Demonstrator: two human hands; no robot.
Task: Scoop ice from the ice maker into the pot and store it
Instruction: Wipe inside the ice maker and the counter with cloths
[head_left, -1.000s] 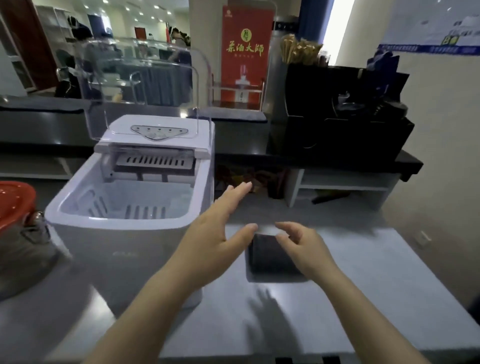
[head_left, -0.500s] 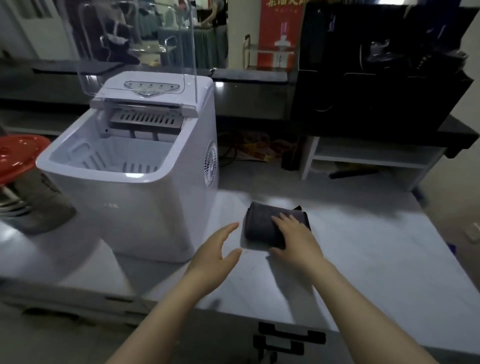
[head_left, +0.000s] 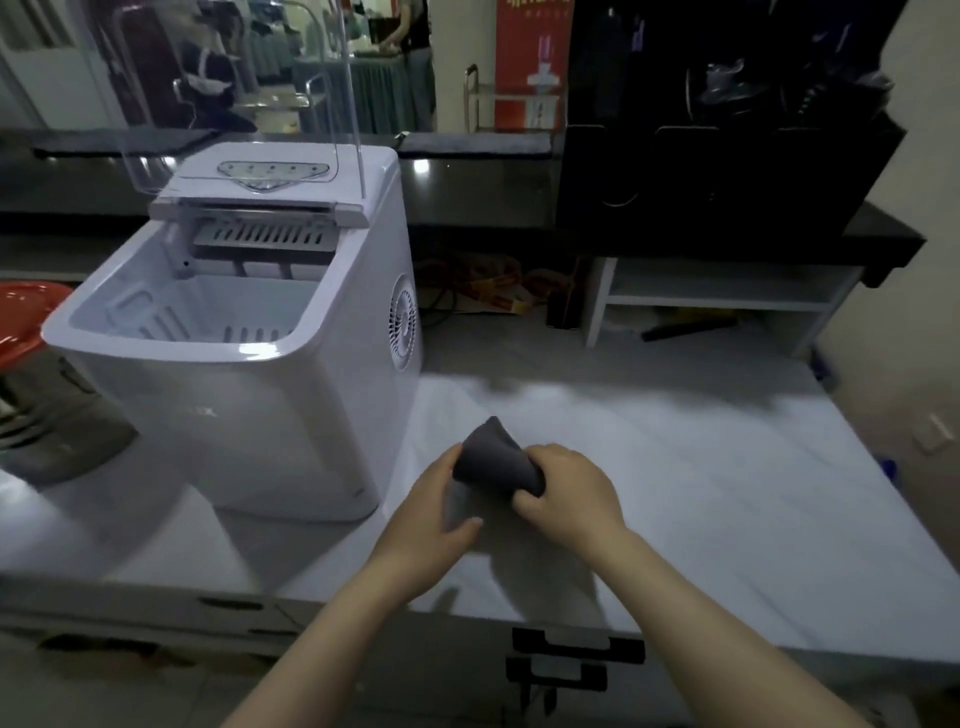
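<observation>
The right hand (head_left: 566, 493) has its fingers curled tight round a bunched dark grey cloth (head_left: 493, 457), lifted just clear of the white desk (head_left: 701, 467), with one corner of it sticking up and away from the person. The left hand (head_left: 426, 514) cups the cloth's near-left edge, fingers gently bent against it; whether they actually pinch it I cannot tell.

The ice maker (head_left: 249, 395) stands to the left of both hands and a little further back, its clear lid (head_left: 234, 104) tipped up and the basket open to the top (no scoop and no ice that I can make out inside). The left hand is the nearer one to it. The pot (head_left: 47, 415), under a red lid (head_left: 26, 317), sits further left again, beyond the machine at the edge of view, so any reach for it has to go round or over the ice maker. As I judge it, scooping has not yet begun.
</observation>
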